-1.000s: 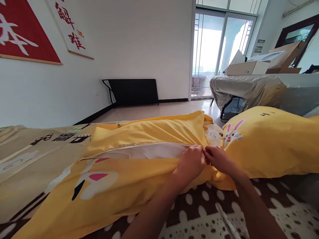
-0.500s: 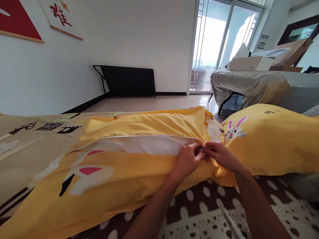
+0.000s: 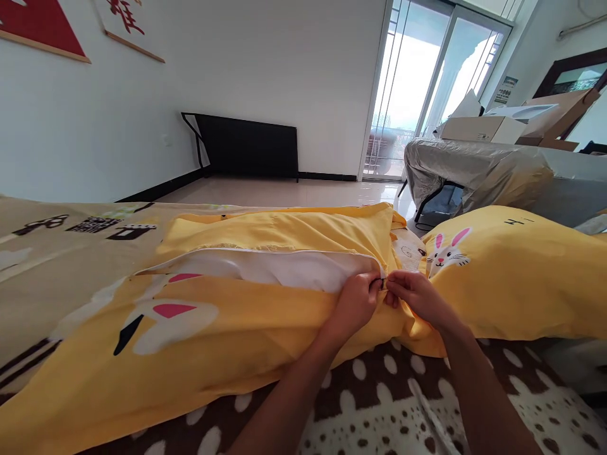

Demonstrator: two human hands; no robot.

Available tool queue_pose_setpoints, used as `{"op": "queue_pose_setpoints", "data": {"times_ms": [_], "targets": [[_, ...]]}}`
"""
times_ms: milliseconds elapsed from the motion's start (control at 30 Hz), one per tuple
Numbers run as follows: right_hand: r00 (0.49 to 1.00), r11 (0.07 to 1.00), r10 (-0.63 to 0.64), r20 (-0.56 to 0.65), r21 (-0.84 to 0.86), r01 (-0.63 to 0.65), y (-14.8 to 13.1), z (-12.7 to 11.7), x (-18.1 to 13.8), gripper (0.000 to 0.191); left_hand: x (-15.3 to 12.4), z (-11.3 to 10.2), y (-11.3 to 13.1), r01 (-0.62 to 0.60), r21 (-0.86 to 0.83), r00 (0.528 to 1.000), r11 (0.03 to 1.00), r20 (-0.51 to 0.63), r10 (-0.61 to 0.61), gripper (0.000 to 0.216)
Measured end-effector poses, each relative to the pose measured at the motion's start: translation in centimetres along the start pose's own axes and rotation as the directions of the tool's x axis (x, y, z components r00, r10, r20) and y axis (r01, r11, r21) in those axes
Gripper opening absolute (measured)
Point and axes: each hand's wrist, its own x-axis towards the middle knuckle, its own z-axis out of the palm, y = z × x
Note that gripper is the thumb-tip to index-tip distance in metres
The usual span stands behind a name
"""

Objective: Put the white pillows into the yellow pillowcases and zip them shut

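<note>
Head view: nearest lies a brown-and-white spotted blanket [image 3: 365, 430]. Just beyond, a yellow pillowcase [image 3: 256, 322] stretches sideways, partly over a beige sheet [image 3: 85, 262], its long opening showing white cloth [image 3: 284, 268]. The left hand [image 3: 358, 300] and right hand [image 3: 417, 296], close together, pinch its edge at the opening's right end. A plump yellow pillow [image 3: 526, 291] sits to the right. Farther back are a pale box [image 3: 481, 129], a black panel [image 3: 251, 146] and a glass sliding door [image 3: 431, 82].
</note>
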Motion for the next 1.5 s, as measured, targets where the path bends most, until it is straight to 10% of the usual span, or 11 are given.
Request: {"op": "queue_pose_setpoints", "data": {"times_ms": [300,933,1500], "targets": [[0.998,0.996,-0.015,-0.062,0.09,0.02,-0.1,0.1,0.1,0.032,-1.0,0.8,0.8,-0.066,0.427,0.962,0.902,-0.214,0.172,0.014],[0.997,0.997,-0.068,-0.047,0.039,0.07,-0.1,0.2,0.1,0.033,-1.2,0.1,1.4,0.066,0.442,0.994,0.895,-0.106,-0.02,0.018],[0.964,0.885,-0.154,-0.215,-0.464,0.038,-0.6,1.6,0.1,0.017,-1.1,-0.2,1.1,0.013,0.566,0.998,0.824,-0.057,0.023,0.015]]}}
